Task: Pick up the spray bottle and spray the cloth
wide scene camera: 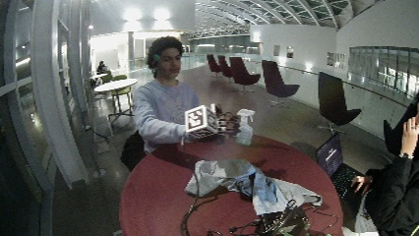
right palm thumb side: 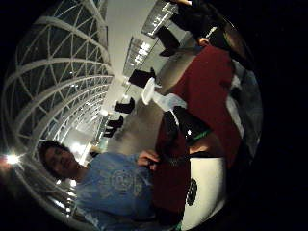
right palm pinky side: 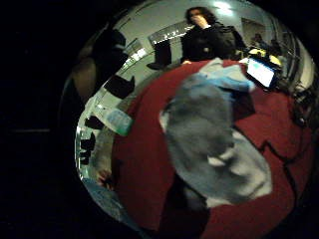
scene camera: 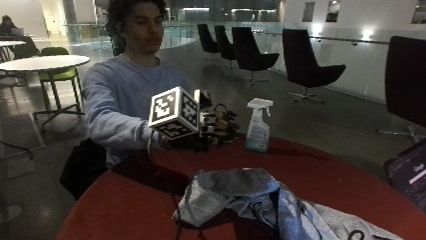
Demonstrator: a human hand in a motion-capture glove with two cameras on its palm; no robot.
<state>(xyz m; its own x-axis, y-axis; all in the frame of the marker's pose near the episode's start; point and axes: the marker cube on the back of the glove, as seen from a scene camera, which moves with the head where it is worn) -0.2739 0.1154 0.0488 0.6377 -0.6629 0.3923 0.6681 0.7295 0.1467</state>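
Observation:
A clear spray bottle (scene camera: 258, 125) with a white trigger head stands upright at the far side of the round red table (scene camera: 126, 205). My gloved right hand (scene camera: 216, 131) hovers above the table just beside the bottle, on the person's side, with its fingers loosely spread and holding nothing. A small gap separates hand and bottle. A crumpled grey and light-blue cloth (scene camera: 233, 195) lies in the middle of the table, nearer the camera. In the palm views the bottle (right palm pinky side: 117, 120) (right palm thumb side: 162, 99) stands off at the table's edge and the cloth (right palm pinky side: 212, 149) lies below the palm.
An open laptop (scene camera: 409, 175) sits at the table's right edge, with another person (wide scene camera: 399, 172) seated at it. Loose cables (wide scene camera: 262, 226) lie at the near edge beside the cloth. Black chairs (scene camera: 306, 65) stand on the floor behind the table.

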